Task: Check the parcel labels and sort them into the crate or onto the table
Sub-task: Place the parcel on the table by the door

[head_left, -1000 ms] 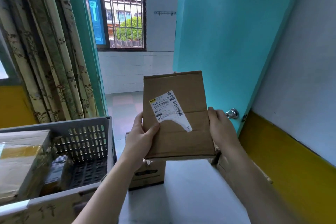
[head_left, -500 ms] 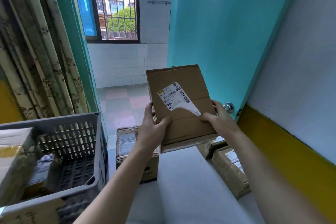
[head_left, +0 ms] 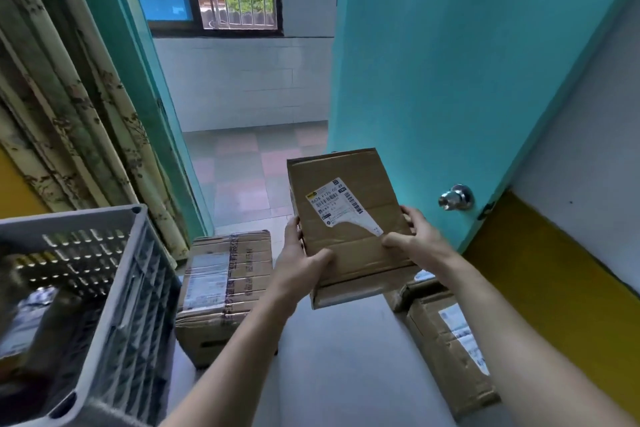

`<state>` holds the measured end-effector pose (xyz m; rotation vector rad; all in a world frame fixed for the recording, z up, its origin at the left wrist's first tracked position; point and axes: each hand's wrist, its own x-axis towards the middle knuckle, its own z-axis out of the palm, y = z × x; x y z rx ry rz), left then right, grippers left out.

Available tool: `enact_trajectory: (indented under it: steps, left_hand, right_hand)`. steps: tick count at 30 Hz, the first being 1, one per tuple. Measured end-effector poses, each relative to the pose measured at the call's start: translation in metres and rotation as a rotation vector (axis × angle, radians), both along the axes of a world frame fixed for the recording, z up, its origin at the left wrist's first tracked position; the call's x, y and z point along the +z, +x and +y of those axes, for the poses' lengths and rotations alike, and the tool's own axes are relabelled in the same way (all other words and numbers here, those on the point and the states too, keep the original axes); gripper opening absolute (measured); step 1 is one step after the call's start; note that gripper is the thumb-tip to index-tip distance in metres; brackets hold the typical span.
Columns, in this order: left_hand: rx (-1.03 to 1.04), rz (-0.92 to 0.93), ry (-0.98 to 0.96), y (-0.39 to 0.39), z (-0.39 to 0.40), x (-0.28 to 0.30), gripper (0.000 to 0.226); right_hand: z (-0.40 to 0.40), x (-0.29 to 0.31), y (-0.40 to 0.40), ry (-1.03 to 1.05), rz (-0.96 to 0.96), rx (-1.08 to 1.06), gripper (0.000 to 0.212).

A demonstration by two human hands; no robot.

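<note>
Both hands hold a cardboard parcel above the table: left hand at its seven o'clock edge, right hand at four o'clock; grey crate at nine o'clock.

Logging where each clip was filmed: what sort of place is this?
Likely a room in a home used for sorting parcels: a floral curtain, a teal door opening onto a tiled room, and a grey crate beside taped parcels.
</note>
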<state>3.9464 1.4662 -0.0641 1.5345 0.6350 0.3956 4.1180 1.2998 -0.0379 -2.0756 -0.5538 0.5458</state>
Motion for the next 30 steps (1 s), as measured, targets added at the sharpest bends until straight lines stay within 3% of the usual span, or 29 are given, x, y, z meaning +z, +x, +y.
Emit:
enact_trajectory:
  steps: [3,9,13,17,30]
  left_hand:
    - [0.000,0.047,-0.025,0.013,0.000,-0.021,0.079]
    - [0.010,0.168,-0.040,0.037,0.005,-0.062,0.091]
    - [0.013,0.210,-0.060,0.048,0.010,-0.084,0.102]
    - [0.006,0.229,-0.062,0.056,0.014,-0.103,0.099]
    - [0.020,0.266,-0.168,0.068,0.016,-0.157,0.093]
  right_hand:
    - [0.004,-0.022,0.018,-0.091,-0.009,0.023,0.101]
    - [0.017,-0.067,0.051,-0.162,0.071,0.088,0.086]
    - [0.024,-0.090,0.065,-0.265,0.057,0.104,0.093]
    - [0.032,-0.105,0.070,-0.332,0.025,0.136,0.103]
    - [0.043,-0.141,0.074,-0.510,-0.070,0.210,0.103]
